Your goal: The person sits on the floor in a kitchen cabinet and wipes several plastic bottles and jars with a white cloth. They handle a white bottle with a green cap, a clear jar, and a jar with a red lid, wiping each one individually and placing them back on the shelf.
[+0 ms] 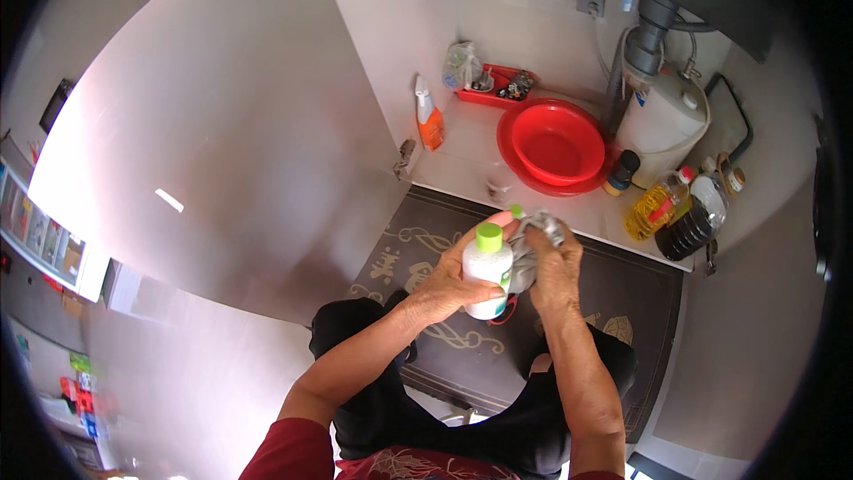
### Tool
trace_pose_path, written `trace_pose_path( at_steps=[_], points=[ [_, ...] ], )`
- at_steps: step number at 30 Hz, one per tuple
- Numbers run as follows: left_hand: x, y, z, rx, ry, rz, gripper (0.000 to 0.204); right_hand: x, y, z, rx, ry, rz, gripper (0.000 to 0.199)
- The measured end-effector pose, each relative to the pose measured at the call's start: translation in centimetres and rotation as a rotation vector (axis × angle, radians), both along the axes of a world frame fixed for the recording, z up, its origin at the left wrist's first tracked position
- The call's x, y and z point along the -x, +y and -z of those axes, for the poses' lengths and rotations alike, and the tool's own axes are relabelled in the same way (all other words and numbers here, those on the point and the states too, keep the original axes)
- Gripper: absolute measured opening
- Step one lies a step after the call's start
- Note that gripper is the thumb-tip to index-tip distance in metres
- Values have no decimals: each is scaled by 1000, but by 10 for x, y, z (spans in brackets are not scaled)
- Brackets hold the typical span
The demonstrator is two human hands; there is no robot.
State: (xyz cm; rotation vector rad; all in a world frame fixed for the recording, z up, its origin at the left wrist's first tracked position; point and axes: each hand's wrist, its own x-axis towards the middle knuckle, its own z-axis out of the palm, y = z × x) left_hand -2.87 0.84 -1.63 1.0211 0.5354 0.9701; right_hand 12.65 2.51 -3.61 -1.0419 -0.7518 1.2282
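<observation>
The person wears a dark red shirt (418, 464) with fine, pale branching lines, somewhat leaf-like, printed across the front; its left sleeve (289, 449) is plain, in the same deep red, and ends near the elbow; only a sliver of the right sleeve (597, 476) shows at the lower edge, also red. Below are black trousers (382, 409), plain, matt and rather loose, with soft folds over the thighs and rounded knees; the left hand (449, 289) and right hand (555, 271) are bare, as are both forearms, slender and lightly creased at the wrists.
</observation>
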Motion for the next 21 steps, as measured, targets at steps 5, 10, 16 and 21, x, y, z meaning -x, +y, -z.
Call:
trace_pose_path(
  at_steps=[5, 10, 16, 21],
  points=[
    [4, -6, 1, 99, -103, -48, 91, 6, -7, -33, -114, -173, -98, 34],
    [23, 3, 17, 159, -237, -125, 82, 22, -19, -40, -176, -387, -282, 46],
    [42, 7, 8, 34, -164, -345, 61, 35, -27, -27, -27, -71, -456, 54],
    [34, 1, 25, -1, 39, -615, 62, 45, -34, -22, 43, -292, -479, 56]
  ],
)
